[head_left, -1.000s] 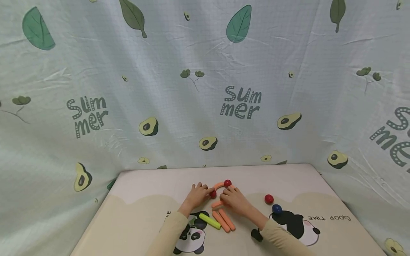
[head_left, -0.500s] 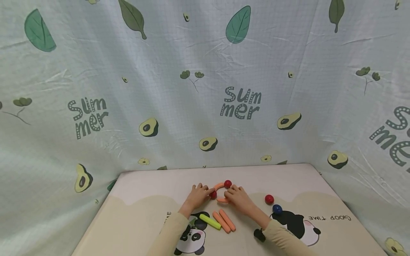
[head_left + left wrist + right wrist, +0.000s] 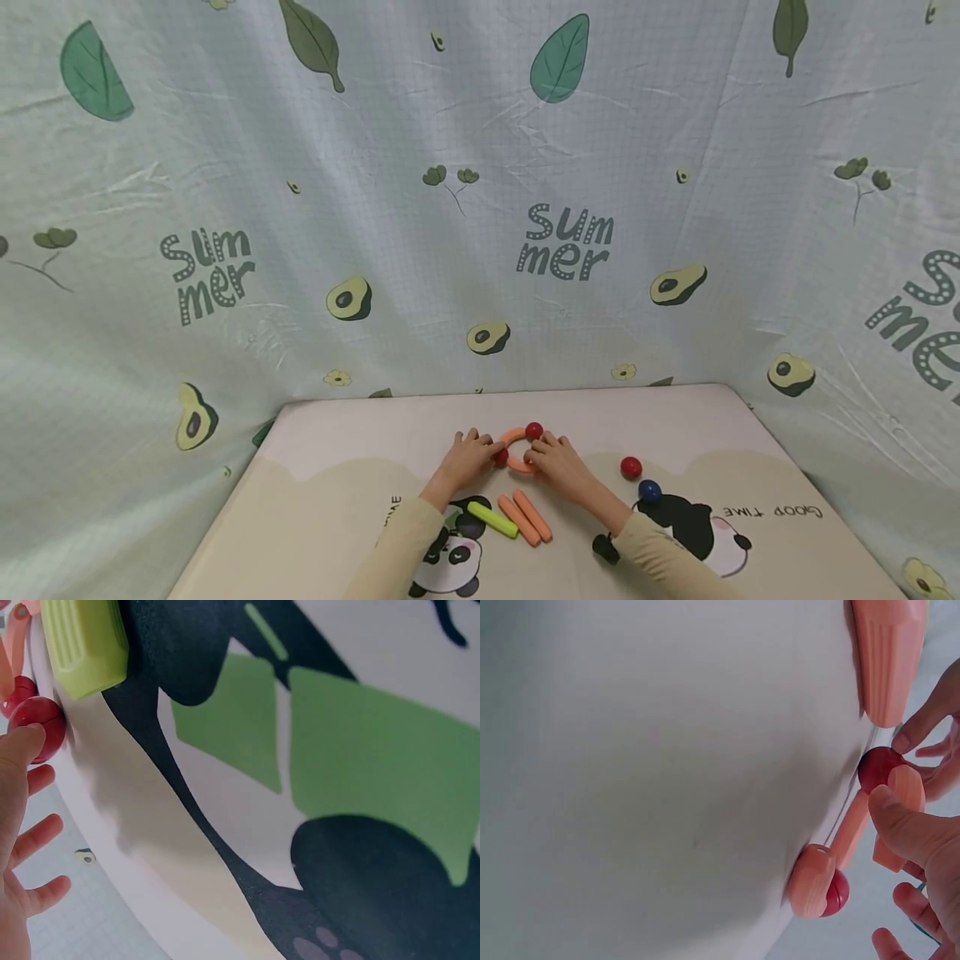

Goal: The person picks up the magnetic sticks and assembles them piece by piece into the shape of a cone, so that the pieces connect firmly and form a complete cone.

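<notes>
My left hand (image 3: pixel 467 461) grips a red ball (image 3: pixel 501 457) between thumb and index finger; its other fingers are spread in the left wrist view. My right hand (image 3: pixel 558 468) pinches a curved orange stick (image 3: pixel 906 787), thumb on one side. One end of that stick meets the held red ball (image 3: pixel 876 769). A second curved orange stick (image 3: pixel 512 436) runs from this ball to another red ball (image 3: pixel 533 431) behind. A further orange stick (image 3: pixel 811 881) is at the far ball, mostly hidden by my right hand in the head view.
Nearer me lie a lime-green stick (image 3: pixel 492 518) and two straight orange sticks (image 3: pixel 518 520). Off to the right sit a loose red ball (image 3: pixel 631 467) and a blue ball (image 3: pixel 649 491). A printed cloth covers the table (image 3: pixel 315 500); a patterned curtain (image 3: pixel 420 250) hangs behind it.
My right hand has moved slightly right and away from me, bringing the curved orange stick's end against the red ball. My left hand stays on that ball.
</notes>
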The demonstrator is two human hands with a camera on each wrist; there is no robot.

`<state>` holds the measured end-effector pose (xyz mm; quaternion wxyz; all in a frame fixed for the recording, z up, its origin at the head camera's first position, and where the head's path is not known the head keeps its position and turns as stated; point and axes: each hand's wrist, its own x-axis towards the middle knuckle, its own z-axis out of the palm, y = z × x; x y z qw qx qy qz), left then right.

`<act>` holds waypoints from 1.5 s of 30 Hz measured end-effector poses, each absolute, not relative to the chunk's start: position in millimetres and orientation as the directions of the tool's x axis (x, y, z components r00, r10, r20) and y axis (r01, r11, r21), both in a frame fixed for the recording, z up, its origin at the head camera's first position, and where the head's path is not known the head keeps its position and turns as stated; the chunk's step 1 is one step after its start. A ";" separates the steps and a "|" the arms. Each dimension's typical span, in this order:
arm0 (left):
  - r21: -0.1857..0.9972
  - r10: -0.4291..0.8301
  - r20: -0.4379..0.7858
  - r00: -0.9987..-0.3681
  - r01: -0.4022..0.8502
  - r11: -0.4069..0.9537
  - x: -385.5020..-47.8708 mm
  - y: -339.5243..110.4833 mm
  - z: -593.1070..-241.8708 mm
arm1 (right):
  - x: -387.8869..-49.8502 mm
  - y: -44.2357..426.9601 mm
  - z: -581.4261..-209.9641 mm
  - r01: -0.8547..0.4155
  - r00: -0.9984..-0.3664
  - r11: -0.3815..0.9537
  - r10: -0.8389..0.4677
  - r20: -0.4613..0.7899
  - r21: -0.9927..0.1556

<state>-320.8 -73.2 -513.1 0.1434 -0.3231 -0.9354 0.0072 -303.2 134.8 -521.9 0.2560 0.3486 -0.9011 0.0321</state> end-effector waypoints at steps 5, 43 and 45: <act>-0.081 0.607 0.266 -0.749 0.610 0.788 -316.1 -71.2 -510.3 | -300.1 131.7 -522.5 -0.615 -0.710 0.786 -0.585 0.392 0.059; -0.075 0.611 0.281 -0.740 0.618 0.783 -314.3 -64.4 -512.6 | -307.5 134.7 -530.0 -0.637 -0.724 0.770 -0.617 0.310 0.045; -0.080 0.612 0.292 -0.735 0.619 0.782 -314.0 -63.4 -512.8 | -308.4 135.6 -531.5 -0.637 -0.714 0.768 -0.619 0.328 0.063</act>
